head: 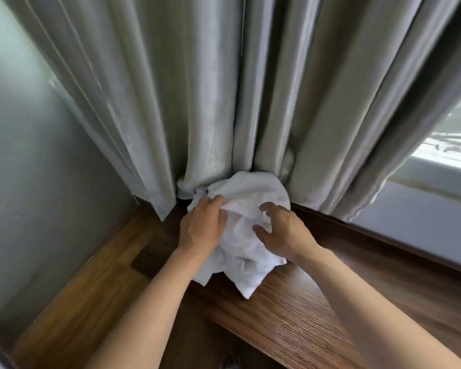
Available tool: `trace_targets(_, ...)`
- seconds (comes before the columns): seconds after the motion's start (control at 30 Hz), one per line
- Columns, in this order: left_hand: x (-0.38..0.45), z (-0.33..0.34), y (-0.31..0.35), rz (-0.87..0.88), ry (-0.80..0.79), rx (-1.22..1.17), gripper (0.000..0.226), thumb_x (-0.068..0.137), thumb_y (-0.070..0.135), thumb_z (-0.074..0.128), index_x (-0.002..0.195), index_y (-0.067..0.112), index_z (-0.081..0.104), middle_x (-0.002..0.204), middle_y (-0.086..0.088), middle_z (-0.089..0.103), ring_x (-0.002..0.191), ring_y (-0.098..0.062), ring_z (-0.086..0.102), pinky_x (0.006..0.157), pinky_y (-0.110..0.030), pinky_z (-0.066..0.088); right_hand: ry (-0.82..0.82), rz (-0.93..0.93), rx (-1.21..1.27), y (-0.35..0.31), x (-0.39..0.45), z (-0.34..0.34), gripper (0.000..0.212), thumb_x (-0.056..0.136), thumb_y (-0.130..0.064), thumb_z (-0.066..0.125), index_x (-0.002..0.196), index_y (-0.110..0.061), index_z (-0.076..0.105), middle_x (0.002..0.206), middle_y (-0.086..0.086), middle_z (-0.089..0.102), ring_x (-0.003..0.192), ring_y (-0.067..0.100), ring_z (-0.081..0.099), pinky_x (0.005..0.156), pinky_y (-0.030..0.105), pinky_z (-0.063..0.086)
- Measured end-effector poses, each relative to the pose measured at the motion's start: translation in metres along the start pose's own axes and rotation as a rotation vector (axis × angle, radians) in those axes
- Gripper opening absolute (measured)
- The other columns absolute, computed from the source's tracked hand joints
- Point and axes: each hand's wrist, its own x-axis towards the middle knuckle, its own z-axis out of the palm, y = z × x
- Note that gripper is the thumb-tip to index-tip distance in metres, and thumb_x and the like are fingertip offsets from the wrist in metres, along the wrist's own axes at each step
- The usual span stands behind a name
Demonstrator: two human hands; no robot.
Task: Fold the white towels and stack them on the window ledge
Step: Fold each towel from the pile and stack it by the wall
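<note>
We can't see the left hand's fingertips, they're buried in the towel. The towel's far edge tucks under the curtain, so we can't tell where it ends or count the pieces. The ledge runs off the bottom edge. The window is a blur, cut off at right.

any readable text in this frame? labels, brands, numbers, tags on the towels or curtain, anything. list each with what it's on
None: no word, number, label or sign can be read anywhere in the head view.
White towels: crumpled heap, no tag or print showing.
Curtain: plain cloth, no label.
Wooden ledge: wood grain only.
Window: blurred shapes outside, no lettering that can be made out.
</note>
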Motion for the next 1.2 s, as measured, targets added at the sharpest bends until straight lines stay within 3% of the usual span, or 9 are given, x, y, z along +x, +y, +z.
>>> trace_targets(0.2, 0.021, -0.04, 0.016, 0.222, 0.278, -0.455, 0.011, 0.107, 0.017, 0.051, 0.111, 0.014, 0.061, 0.092, 0.002, 0.068, 0.082, -0.013, 0.064, 0.072, -0.036, 0.055, 0.087, 0.091, 0.15, -0.025, 0.02, 0.015, 0.091, 0.067, -0.076, 0.073, 0.141, -0.034, 0.041, 0.125, -0.008, 0.058, 0.106, 0.013, 0.06, 0.083, 0.033, 0.054)
trace_targets(0.37, 0.013, -0.062, 0.059, 0.464, 0.326, -0.713, 0.013, 0.101, 0.008, 0.055, 0.111, 0.011, 0.063, 0.095, 0.001, 0.069, 0.087, -0.01, 0.066, 0.074, -0.034, 0.055, 0.279, -0.013, 0.418, -0.052, 0.037, -0.014, 0.009, 0.081, -0.039, 0.062, 0.078, -0.045, 0.057, 0.071, -0.019, 0.062, 0.073, -0.005, 0.061, 0.062, 0.017, 0.043)
trace_targets(0.43, 0.007, -0.057, 0.066, 0.527, 0.364, -0.779, 0.018, 0.101, 0.013, 0.058, 0.119, 0.012, 0.062, 0.113, 0.001, 0.07, 0.103, -0.011, 0.067, 0.086, -0.031, 0.056, 0.373, -0.014, 0.456, -0.055, 0.039, -0.029, 0.031, 0.089, -0.022, 0.058, 0.065, -0.042, 0.055, 0.061, -0.018, 0.059, 0.063, 0.0, 0.056, 0.059, 0.027, 0.042)
trace_targets(0.53, 0.0, -0.032, 0.053, 0.479, 0.446, -0.866, 0.043, 0.1, 0.012, 0.065, 0.14, 0.013, 0.049, 0.146, 0.007, 0.05, 0.135, -0.015, 0.053, 0.108, -0.033, 0.048, 0.514, 0.011, 0.647, -0.061, 0.038, -0.057, 0.019, 0.099, -0.028, 0.067, 0.081, -0.033, 0.064, 0.069, -0.019, 0.07, 0.07, -0.003, 0.066, 0.061, 0.026, 0.054)
trace_targets(0.63, -0.003, 0.009, 0.028, 0.179, 0.233, -0.835, 0.067, 0.093, 0.016, 0.072, 0.15, 0.012, 0.036, 0.15, 0.002, 0.043, 0.139, -0.02, 0.048, 0.115, -0.034, 0.042, 0.683, -0.031, 0.766, -0.078, 0.032, -0.1, 0.003, 0.096, -0.045, 0.066, 0.096, -0.044, 0.068, 0.087, -0.036, 0.071, 0.087, -0.016, 0.066, 0.07, 0.008, 0.05)
trace_targets(0.8, 0.016, 0.075, 0.009, 0.075, -0.289, -0.462, 0.084, 0.097, 0.046, 0.062, 0.161, 0.017, 0.017, 0.166, -0.003, 0.026, 0.153, -0.025, 0.025, 0.12, -0.048, 0.033, 0.706, -0.115, 0.821, -0.099, 0.019, -0.152, 0.014, 0.096, -0.04, 0.067, 0.09, -0.052, 0.072, 0.094, -0.024, 0.076, 0.095, -0.003, 0.071, 0.072, 0.013, 0.054)
trace_targets(1.0, 0.041, 0.083, 0.008, 0.002, -0.409, -0.309, 0.065, 0.099, 0.041, 0.059, 0.154, 0.017, 0.034, 0.156, -0.006, 0.04, 0.144, -0.03, 0.04, 0.112, -0.049, 0.043, 0.651, -0.146, 0.787, -0.079, -0.004, -0.173, 0.006, 0.1, -0.032, 0.067, 0.104, -0.036, 0.07, 0.101, -0.015, 0.077, 0.103, 0.008, 0.073, 0.079, 0.023, 0.058)
trace_targets(1.07, 0.047, 0.059, 0.018, -0.115, -0.316, -0.526, 0.053, 0.101, 0.029, 0.055, 0.151, 0.023, 0.039, 0.147, -0.003, 0.053, 0.131, -0.03, 0.054, 0.108, -0.05, 0.047, 0.584, -0.161, 0.745, -0.068, -0.017, -0.183, 0.009, 0.101, -0.033, 0.067, 0.109, -0.033, 0.071, 0.106, -0.008, 0.078, 0.105, 0.013, 0.073, 0.081, 0.028, 0.06)
trace_targets(1.2, 0.049, -0.01, 0.07, -0.128, 0.267, -0.863, 0.026, 0.106, 0.019, 0.05, 0.132, 0.02, 0.049, 0.125, -0.002, 0.062, 0.117, -0.022, 0.062, 0.105, -0.047, 0.05, 0.448, -0.118, 0.671, -0.044, -0.047, -0.211, 0.007, 0.098, -0.035, 0.071, 0.103, -0.035, 0.076, 0.102, -0.003, 0.08, 0.097, 0.015, 0.076, 0.075, 0.031, 0.064)
